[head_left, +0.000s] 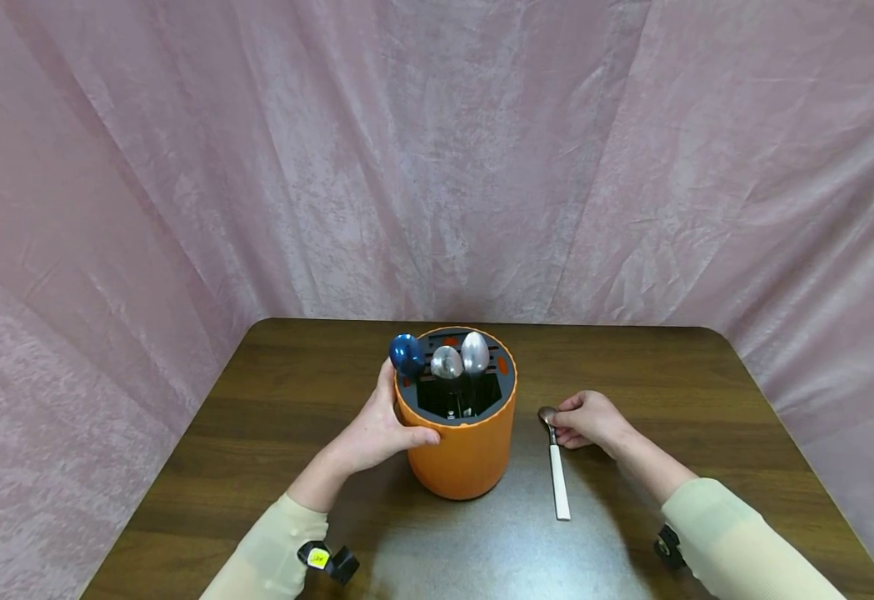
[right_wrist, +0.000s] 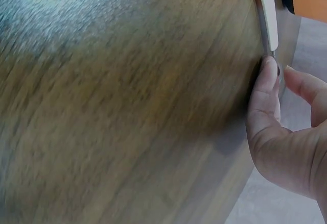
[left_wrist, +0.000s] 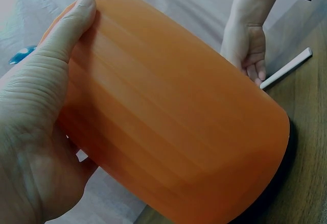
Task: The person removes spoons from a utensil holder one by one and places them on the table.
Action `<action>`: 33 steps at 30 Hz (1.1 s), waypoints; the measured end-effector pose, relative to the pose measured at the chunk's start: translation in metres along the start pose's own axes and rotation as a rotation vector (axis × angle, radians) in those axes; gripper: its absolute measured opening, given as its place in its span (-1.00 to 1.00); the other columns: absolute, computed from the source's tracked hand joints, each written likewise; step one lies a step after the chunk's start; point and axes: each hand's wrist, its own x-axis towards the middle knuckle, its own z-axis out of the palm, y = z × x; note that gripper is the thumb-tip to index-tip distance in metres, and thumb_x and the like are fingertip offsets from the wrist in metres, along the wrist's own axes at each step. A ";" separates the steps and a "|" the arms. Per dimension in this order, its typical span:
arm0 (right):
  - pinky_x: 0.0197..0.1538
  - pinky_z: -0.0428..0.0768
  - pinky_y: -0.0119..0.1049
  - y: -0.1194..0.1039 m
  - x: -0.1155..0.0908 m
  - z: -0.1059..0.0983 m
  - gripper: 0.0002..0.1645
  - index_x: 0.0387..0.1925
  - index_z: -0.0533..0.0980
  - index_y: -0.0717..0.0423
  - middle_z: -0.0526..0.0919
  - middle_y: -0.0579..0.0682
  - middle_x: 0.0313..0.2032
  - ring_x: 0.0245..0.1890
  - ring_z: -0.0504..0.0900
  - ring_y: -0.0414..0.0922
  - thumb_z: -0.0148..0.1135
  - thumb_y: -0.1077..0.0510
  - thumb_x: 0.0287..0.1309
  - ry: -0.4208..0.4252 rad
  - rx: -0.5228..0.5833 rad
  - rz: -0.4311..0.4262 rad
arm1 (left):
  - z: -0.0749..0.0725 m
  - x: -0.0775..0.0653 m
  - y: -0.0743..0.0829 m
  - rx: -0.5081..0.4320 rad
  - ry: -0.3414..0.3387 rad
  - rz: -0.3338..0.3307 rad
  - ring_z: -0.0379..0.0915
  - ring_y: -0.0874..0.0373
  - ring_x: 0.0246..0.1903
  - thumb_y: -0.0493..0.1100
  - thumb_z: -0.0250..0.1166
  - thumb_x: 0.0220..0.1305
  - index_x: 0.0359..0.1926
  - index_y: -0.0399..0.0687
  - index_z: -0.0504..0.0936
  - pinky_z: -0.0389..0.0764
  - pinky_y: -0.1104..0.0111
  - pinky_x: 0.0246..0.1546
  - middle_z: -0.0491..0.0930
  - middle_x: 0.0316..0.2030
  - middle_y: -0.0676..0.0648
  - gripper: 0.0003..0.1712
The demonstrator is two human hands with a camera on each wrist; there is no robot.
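An orange utensil holder [head_left: 461, 457] with a dark slotted top stands upright on the table. My left hand [head_left: 377, 429] grips its upper left side, the thumb across the front; the other fingers are mostly hidden behind it. Three spoons stand in the holder, bowls up: a blue spoon [head_left: 407, 355], a silver spoon [head_left: 446, 363] and another silver spoon [head_left: 475, 353]. To the right of the holder, my right hand [head_left: 588, 422] pinches a white-handled spoon [head_left: 560, 483] near its bowl. That spoon's handle points toward me; whether it touches the table I cannot tell.
The brown wooden table [head_left: 287, 392] has rounded far corners. Pink cloth [head_left: 437, 167] hangs behind it and at both sides. A dark strap device [head_left: 327, 560] sits at the left wrist, another [head_left: 667, 547] at the right.
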 end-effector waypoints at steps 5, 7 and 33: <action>-0.39 0.73 -0.21 -0.003 -0.006 -0.007 -0.50 0.05 0.31 0.56 0.69 0.22 -0.43 -0.52 0.72 -0.07 0.32 0.34 0.25 0.001 0.006 -0.021 | 0.000 0.000 0.001 0.000 0.000 0.000 0.29 0.00 0.34 0.18 0.62 0.02 0.57 0.54 -0.25 0.31 -0.03 0.37 0.15 0.46 -0.01 0.38; -0.39 0.73 -0.20 -0.005 -0.008 -0.009 -0.47 0.08 0.30 0.56 0.69 0.23 -0.41 -0.50 0.72 -0.06 0.33 0.32 0.25 0.009 0.009 -0.032 | 0.000 0.000 0.000 0.001 0.000 0.001 0.30 0.00 0.34 0.18 0.62 0.02 0.57 0.55 -0.26 0.31 -0.03 0.37 0.15 0.46 0.00 0.39; -0.16 0.57 -0.38 -0.080 -0.045 -0.032 -0.36 0.30 0.41 0.20 0.65 -0.01 -0.15 -0.18 0.60 -0.16 0.38 0.03 0.32 0.168 -0.052 -0.410 | 0.000 0.000 -0.003 -0.020 0.000 0.000 0.32 -0.02 0.32 0.15 0.61 0.06 0.56 0.53 -0.23 0.35 0.00 0.35 0.20 0.42 -0.04 0.34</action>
